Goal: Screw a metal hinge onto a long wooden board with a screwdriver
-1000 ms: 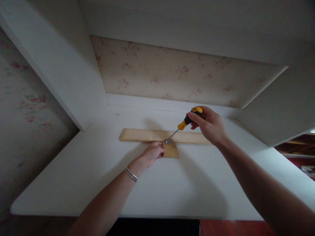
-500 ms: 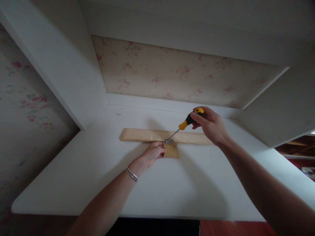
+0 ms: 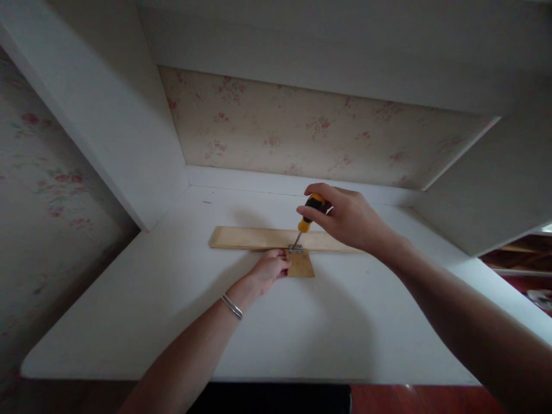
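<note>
Metal hinge (image 3: 297,248) lies across the line where a long wooden strip (image 3: 245,237) meets a small wooden piece (image 3: 302,265) on its near side, midway across a white tabletop (image 3: 293,333), in the head camera's view. From the left, the person's left hand (image 3: 271,267) pinches the small wooden piece's left edge between thumb and fingers, a grip that seems to brace it against the strip while leaving the hinge uncovered. From the right, the right hand (image 3: 345,213) curls its fingers around the handle of a yellow-and-black screwdriver (image 3: 304,225), held steeply, apparently so pressure runs down the shaft. The tip reaches the hinge; exactly what it engages is too small to tell.
</note>
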Demonstrator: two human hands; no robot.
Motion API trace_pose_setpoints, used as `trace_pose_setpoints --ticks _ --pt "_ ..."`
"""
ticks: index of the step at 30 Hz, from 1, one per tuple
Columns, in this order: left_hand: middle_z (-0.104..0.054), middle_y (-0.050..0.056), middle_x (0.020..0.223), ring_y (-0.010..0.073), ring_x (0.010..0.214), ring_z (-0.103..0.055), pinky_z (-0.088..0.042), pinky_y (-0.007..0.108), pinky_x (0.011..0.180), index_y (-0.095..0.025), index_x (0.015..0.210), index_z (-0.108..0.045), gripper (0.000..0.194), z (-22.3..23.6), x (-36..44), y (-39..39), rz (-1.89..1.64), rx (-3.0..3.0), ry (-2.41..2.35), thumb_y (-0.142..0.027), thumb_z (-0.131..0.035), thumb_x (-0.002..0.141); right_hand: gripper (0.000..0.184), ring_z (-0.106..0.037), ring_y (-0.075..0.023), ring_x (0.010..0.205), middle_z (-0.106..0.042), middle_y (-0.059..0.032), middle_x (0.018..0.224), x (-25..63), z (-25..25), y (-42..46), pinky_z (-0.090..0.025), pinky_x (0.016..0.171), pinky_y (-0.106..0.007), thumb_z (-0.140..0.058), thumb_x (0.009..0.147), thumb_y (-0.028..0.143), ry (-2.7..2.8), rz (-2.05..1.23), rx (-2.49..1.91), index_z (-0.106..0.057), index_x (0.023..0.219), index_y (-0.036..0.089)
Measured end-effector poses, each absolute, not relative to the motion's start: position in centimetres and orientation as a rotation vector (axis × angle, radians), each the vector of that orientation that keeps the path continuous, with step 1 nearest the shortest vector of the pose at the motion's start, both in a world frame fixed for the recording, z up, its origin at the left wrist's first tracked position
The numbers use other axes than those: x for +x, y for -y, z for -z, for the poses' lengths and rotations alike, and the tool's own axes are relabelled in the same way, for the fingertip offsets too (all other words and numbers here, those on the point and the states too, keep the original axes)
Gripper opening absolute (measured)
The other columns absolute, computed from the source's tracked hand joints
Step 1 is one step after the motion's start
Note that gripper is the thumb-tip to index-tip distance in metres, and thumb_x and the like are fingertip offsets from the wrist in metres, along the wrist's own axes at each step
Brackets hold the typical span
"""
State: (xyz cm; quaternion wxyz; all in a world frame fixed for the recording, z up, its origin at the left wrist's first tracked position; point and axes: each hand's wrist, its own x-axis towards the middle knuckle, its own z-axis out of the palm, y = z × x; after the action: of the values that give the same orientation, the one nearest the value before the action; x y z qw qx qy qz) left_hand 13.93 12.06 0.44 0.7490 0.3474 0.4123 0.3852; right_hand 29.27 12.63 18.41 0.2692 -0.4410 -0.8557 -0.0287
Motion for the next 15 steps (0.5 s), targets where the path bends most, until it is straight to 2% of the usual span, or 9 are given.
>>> trace_pose_setpoints --ticks 5,7,11,13,15 --pt "-0.068 0.013 0.110 0.0205 0.095 -0.063 -0.048 0.039 0.090 -0.012 0.093 -0.068 0.022 -0.3 14.0 -12.1 -0.851 0.743 -0.884 -0.002 -0.057 0.076 0.039 -0.063 -0.0237 0.095 -0.064 -0.0135 0.119 28.3 -19.6 -12.7 -0.046 0.082 -0.035 -0.043 0.096 0.033 2.498 0.122 -1.132 -0.051 0.130 0.016" --pt "-0.068 0.014 0.109 0.0209 0.095 -0.063 -0.048 0.038 0.089 -0.012 0.091 -0.068 0.020 -0.4 13.9 -12.0 -0.854 0.746 -0.878 -0.003 -0.058 0.076 0.040 -0.062 -0.0243 0.095 -0.065 -0.0130 0.115 28.1 -20.1 -12.7 -0.045 0.081 -0.035 -0.043 0.096 0.033 2.549 0.140 -1.143 -0.051 0.131 0.015" --pt "-0.068 0.015 0.109 0.0206 0.094 -0.063 -0.049 0.036 0.087 -0.012 0.090 -0.068 0.020 -0.7 13.9 -11.9 -0.854 0.766 -0.849 -0.003 -0.058 0.076 0.037 -0.063 -0.0243 0.084 -0.068 -0.0095 0.098 27.6 -20.5 -12.7 -0.044 0.074 -0.034 -0.047 0.095 0.045 2.598 0.297 -1.238 -0.060 0.118 0.018" --pt "-0.068 0.014 0.107 0.0204 0.093 -0.063 -0.049 0.036 0.086 -0.011 0.090 -0.068 0.020 -0.7 13.9 -11.9 -0.856 0.760 -0.858 -0.002 -0.058 0.076 0.040 -0.063 -0.0247 0.083 -0.066 -0.0109 0.106 27.2 -20.6 -12.7 -0.043 0.070 -0.034 -0.042 0.097 0.046 2.605 0.338 -1.298 -0.056 0.123 0.019" --pt "-0.069 0.014 0.106 0.0202 0.092 -0.063 -0.050 0.036 0.086 -0.012 0.089 -0.068 0.019 -0.6 14.0 -11.9 -0.865 0.743 -0.876 -0.002 -0.058 0.075 0.045 -0.064 -0.0245 0.085 -0.061 -0.0142 0.121 27.0 -20.7 -12.8 -0.043 0.070 -0.034 -0.037 0.099 0.042 2.644 0.300 -1.300 -0.046 0.135 0.018"
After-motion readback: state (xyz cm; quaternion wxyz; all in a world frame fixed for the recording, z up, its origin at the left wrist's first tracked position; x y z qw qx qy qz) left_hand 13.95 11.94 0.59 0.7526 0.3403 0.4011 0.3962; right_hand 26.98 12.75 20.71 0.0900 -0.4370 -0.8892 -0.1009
